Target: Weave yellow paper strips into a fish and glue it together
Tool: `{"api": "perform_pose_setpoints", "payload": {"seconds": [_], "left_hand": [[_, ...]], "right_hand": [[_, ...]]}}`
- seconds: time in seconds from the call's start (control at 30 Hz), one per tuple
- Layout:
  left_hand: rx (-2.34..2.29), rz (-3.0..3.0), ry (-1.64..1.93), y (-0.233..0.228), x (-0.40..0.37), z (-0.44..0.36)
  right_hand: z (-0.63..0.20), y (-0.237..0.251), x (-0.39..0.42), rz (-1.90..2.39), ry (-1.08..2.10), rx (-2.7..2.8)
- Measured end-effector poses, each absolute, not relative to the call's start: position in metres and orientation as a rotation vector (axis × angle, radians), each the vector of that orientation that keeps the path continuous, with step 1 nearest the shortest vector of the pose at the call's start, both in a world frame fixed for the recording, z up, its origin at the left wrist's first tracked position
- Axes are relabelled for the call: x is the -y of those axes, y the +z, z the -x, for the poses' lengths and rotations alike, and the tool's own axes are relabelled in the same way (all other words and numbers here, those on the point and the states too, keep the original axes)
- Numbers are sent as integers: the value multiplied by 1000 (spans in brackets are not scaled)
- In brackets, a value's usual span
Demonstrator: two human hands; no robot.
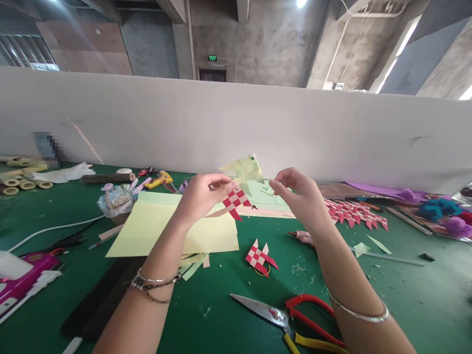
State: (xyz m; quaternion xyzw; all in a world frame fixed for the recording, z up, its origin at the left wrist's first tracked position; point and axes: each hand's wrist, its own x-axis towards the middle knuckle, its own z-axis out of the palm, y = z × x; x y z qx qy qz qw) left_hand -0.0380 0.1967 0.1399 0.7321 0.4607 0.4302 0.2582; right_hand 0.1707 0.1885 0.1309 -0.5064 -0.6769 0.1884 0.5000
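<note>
Above the green table (228,314), between the two raised hands:
Woven paper piece: a pale yellow-green woven paper fish (246,169), held up in the air in front of the white partition (236,123), well clear of the tabletop.
Left hand: the left hand (201,196) has its fingers curled together, thumb and fingertips pinching the lower left edge of the fish; a beaded bracelet (155,284) sits on that wrist.
Right hand: the right hand (300,194) is raised just beside the fish on its right; the fingers are bent and close together, and whether they grip a strip of it cannot be told. A thin bangle (363,314) circles that forearm.
Just below the hands: a red-and-white woven fish (236,200) lies on sheets of yellow paper (155,228).
Nearer the person: a second red-and-white woven piece (260,256) lies on the bare table, and red-handled scissors (291,319) lie near the front edge.
Right side: a row of red-and-white woven strips (354,212) is spread out, with fluffy coloured pompoms (446,212) beyond.
Left side: a yellow glue gun (159,180), a small bowl of bits (115,200) and bamboo tubes (22,181).
</note>
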Motion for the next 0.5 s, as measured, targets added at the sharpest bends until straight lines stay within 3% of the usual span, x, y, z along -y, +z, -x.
{"api": "perform_pose_setpoints", "payload": {"seconds": [0.3,0.5], "left_hand": [[-1082,-1378,1440,117,-223,41],[-949,-1125,1407,111,-226,31]], "right_hand": [[-174,134,-185,1130,424,1642],[-173,133,-186,1158,388,1698]]}}
